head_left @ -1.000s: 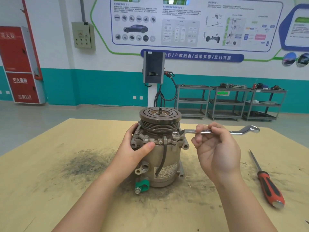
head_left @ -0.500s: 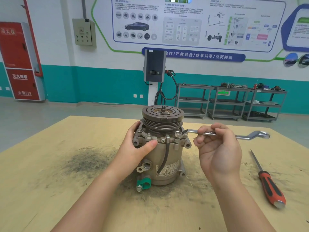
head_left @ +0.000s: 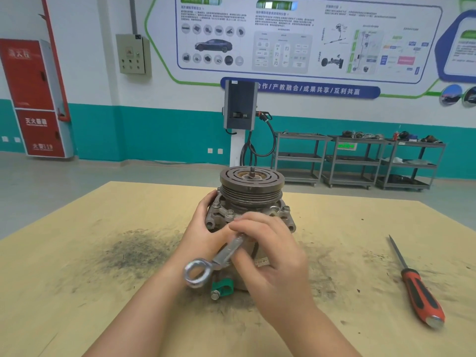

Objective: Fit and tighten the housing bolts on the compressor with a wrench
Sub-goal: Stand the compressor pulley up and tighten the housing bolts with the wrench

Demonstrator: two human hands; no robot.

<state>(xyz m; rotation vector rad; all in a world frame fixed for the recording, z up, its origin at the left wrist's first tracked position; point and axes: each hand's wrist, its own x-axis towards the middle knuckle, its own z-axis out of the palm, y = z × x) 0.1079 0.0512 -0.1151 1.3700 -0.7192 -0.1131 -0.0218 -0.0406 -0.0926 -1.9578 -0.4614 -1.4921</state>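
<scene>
Since half a second ago you have swung the wrench point(head_left: 219, 256) round from pointing out to your right to pointing back toward you, so its ring end now hangs just in front of the compressor point(head_left: 251, 202), down and to the left of your grip. Your right hand point(head_left: 268, 253) has come in front of the compressor with it, fingers curled round the wrench shaft near the far end; that end is hidden under your fingers, so whether it sits on a bolt cannot be told. Your left hand point(head_left: 203, 228) stays wrapped round the compressor's left side, just left of your right hand and touching it. One compressor stands upright on the table point(head_left: 77, 266), pulley on top, with a green clip point(head_left: 222, 288) low on its front, just below the wrench ring. At least four bolts point(head_left: 230, 213) show on the housing flange, above your grip. One wrench, and one red-and-black screwdriver point(head_left: 419, 292) lying well off to the right. Three metal shelf carts point(head_left: 300, 155) stand by the far wall, small parts on their top shelves.
</scene>
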